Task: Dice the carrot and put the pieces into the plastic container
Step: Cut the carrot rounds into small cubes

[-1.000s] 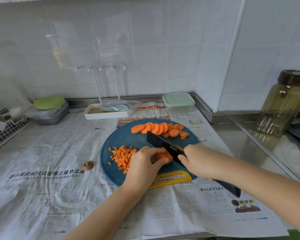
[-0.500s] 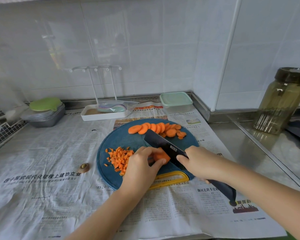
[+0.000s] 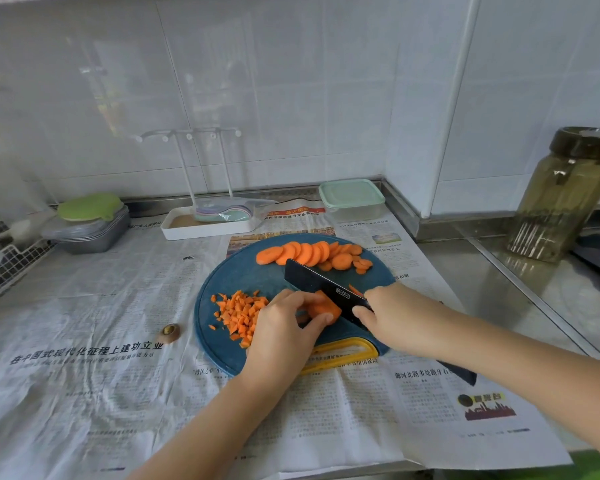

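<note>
Pinning a small stack of orange carrot slices (image 3: pixel 324 308) to the round dark-blue plastic cutting board (image 3: pixel 243 271) with the left hand (image 3: pixel 284 327), fingers curled over it, thumb at the near side. Gripping the black-bladed kitchen knife (image 3: pixel 323 285) in the right hand (image 3: pixel 395 317), fingers closed round it, blade against the stack. Left of the stack, a heap of small orange carrot cubes (image 3: pixel 239 311); along the far rim, uncut orange carrot rounds (image 3: pixel 305 252). Behind the board (lid on), the clear rectangular plastic container with pale-green lid (image 3: pixel 352 199).

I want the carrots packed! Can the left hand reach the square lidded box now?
Probably not now: the left hand holds carrot, and the knife lies between it and the box.
</note>
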Available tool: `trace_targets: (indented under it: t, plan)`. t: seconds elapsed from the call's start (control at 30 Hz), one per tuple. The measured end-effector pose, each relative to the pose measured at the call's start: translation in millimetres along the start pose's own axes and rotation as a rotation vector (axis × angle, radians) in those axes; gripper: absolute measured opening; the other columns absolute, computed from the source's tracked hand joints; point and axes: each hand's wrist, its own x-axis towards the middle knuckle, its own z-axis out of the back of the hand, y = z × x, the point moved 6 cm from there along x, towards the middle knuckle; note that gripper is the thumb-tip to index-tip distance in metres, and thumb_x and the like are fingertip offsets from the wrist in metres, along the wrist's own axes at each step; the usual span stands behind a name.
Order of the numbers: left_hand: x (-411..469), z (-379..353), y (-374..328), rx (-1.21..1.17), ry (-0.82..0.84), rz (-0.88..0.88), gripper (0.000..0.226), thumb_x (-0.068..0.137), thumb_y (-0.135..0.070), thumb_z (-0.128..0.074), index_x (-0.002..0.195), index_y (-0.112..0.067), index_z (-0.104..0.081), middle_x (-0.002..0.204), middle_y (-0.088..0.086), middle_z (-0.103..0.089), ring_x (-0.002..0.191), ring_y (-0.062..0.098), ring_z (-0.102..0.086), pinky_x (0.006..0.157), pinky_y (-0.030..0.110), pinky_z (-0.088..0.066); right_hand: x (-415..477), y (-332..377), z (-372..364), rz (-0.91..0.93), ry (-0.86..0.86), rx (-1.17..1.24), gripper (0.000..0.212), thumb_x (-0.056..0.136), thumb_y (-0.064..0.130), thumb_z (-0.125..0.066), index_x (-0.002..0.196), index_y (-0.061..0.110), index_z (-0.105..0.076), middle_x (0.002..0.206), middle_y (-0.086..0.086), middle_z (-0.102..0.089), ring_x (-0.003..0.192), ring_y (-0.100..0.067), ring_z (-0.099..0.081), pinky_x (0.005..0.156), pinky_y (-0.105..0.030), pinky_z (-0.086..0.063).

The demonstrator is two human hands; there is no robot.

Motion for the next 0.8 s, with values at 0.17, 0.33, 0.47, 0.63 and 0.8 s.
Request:
trace_targets:
  t: [0.17, 0.33, 0.47, 0.63, 0.8]
  plan:
    - [-1, 0, 1, -0.003, 0.001, -0.002, 0.021, 0.080, -0.024, -0.074, 0.100, -0.027, -0.069, 0.091, -0.021, -0.057, 0.085, -0.010, -0.056, 0.075, 0.001, -0.040, -5, 7, -6, 0.033, -0.085, -0.075, 0.029, 0.104, 0.037, -0.031, 0.093, 0.016, -0.049, 0.069, 0.004, -0.044, 0.058, -0.010, -0.043, 0.049, -0.022, -0.032]
    - [1, 1, 4, -0.043, 0.021, 0.027, 0.021, 0.078, -0.026, -0.076, 0.096, -0.032, -0.067, 0.094, -0.017, -0.062, 0.088, -0.006, -0.059, 0.077, 0.004, -0.043, -2, 5, -8, 0.043, -0.089, -0.077, 0.036, 0.104, 0.037, -0.031, 0.100, 0.011, -0.056, 0.076, 0.001, -0.052, 0.068, -0.016, -0.053, 0.051, -0.023, -0.036]
    - [2, 2, 7, -0.089, 0.020, 0.070, 0.023, 0.074, -0.025, -0.079, 0.095, -0.029, -0.069, 0.092, -0.015, -0.067, 0.087, -0.010, -0.059, 0.075, 0.002, -0.042, -2, 5, -8, 0.047, -0.100, -0.079, 0.036, 0.104, 0.036, -0.031, 0.098, 0.011, -0.056, 0.072, 0.002, -0.049, 0.063, -0.014, -0.049, 0.049, -0.023, -0.032]
    - [0, 3, 8, -0.106, 0.027, 0.081, 0.023, 0.073, -0.027, -0.080, 0.093, -0.028, -0.069, 0.089, -0.014, -0.068, 0.085, -0.008, -0.060, 0.073, 0.001, -0.042, -3, 15, -10, 0.027, -0.098, -0.116, 0.031, 0.104, 0.032, -0.032, 0.096, 0.013, -0.054, 0.067, 0.003, -0.040, 0.063, -0.016, -0.047, 0.048, -0.025, -0.032]
    - [-1, 4, 6, -0.129, 0.037, 0.072, 0.022, 0.074, -0.025, -0.079, 0.092, -0.030, -0.068, 0.090, -0.016, -0.067, 0.087, -0.012, -0.059, 0.074, 0.001, -0.043, 6, 9, -3, -0.001, -0.034, -0.031, 0.034, 0.104, 0.036, -0.033, 0.099, 0.008, -0.054, 0.084, -0.006, -0.055, 0.072, -0.020, -0.054, 0.059, -0.030, -0.042]
